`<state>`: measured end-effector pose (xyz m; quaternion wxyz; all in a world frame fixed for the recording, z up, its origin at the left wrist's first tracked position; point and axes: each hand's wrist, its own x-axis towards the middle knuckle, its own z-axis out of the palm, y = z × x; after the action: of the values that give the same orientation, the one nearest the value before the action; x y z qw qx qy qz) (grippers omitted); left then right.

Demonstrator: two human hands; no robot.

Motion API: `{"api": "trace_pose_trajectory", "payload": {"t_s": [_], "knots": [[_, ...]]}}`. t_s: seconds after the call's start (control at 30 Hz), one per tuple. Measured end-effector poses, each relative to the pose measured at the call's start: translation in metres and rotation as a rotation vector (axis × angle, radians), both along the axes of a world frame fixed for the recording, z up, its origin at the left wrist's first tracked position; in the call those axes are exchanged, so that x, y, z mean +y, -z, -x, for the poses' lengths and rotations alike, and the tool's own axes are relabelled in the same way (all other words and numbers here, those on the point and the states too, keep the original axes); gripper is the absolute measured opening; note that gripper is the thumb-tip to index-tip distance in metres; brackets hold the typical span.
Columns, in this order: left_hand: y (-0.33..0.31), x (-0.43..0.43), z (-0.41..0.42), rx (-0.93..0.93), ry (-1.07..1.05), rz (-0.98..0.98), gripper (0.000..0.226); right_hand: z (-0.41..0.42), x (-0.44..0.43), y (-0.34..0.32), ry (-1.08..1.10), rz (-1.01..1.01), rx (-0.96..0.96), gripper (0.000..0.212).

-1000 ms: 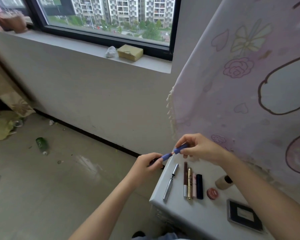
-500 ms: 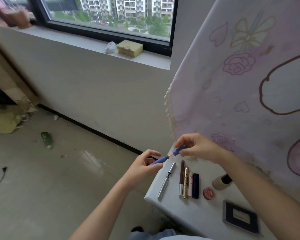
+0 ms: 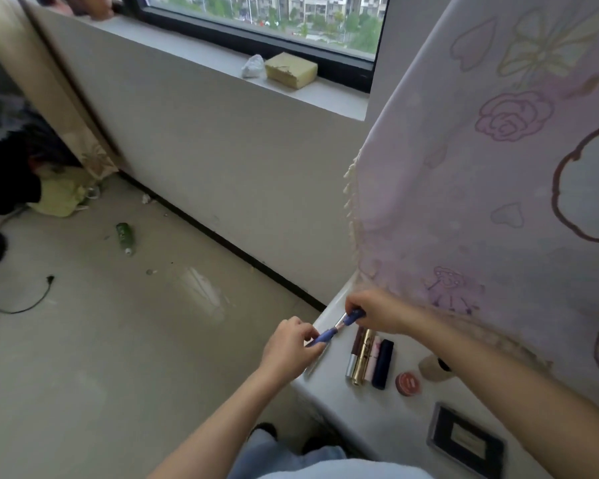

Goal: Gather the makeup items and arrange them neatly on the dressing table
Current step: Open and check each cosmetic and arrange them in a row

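Your left hand (image 3: 293,344) pinches the blue pen (image 3: 324,337), your right hand (image 3: 377,311) its cap (image 3: 355,314), above the left edge of the dressing table (image 3: 343,409). Probably light, stiff, slick: hold it mid-barrel.

The blue makeup pen (image 3: 325,336) is seen to be of matt plastic, with a pale, shiny neck between its two halves. A polished metallic sheen is shown by the gold tube (image 3: 362,357), and a silvery end by the brown tube (image 3: 356,347) beside it. The pink tube (image 3: 374,357) looks matt; the black tube (image 3: 382,364) is finished glossy. The red pot (image 3: 408,383) is topped by a shiny lid. The surface (image 3: 343,402) is white, smooth and matt. The hanging cloth (image 3: 464,202) is soft printed fabric, fringed at its edge. The floor (image 3: 118,340) is smooth, with a dull sheen.
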<state>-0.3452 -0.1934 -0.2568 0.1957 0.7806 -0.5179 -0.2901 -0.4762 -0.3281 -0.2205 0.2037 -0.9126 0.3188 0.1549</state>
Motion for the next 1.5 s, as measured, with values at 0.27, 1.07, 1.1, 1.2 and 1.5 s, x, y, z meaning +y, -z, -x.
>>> {"api": "trace_pose_trajectory", "payload": {"t_s": [0.27,1.07,1.1,1.2,1.5], "knots": [[0.034,-0.005,0.041,-0.550,0.060,-0.036,0.030,0.001,-0.008,0.050,-0.400,0.327,0.132,0.024],[0.087,-0.006,0.052,-0.676,-0.072,0.040,0.029,-0.002,-0.017,0.088,-0.469,0.368,0.195,0.036],[0.089,-0.006,0.052,-0.680,-0.067,0.043,0.028,-0.002,-0.020,0.095,-0.464,0.395,0.146,0.037],[0.090,-0.005,0.052,-0.680,-0.034,0.032,0.025,-0.001,-0.014,0.082,-0.508,0.409,0.190,0.022],[0.080,0.001,0.047,-0.608,0.037,0.061,0.032,0.010,-0.015,0.060,-0.463,0.405,0.064,0.023]]}}
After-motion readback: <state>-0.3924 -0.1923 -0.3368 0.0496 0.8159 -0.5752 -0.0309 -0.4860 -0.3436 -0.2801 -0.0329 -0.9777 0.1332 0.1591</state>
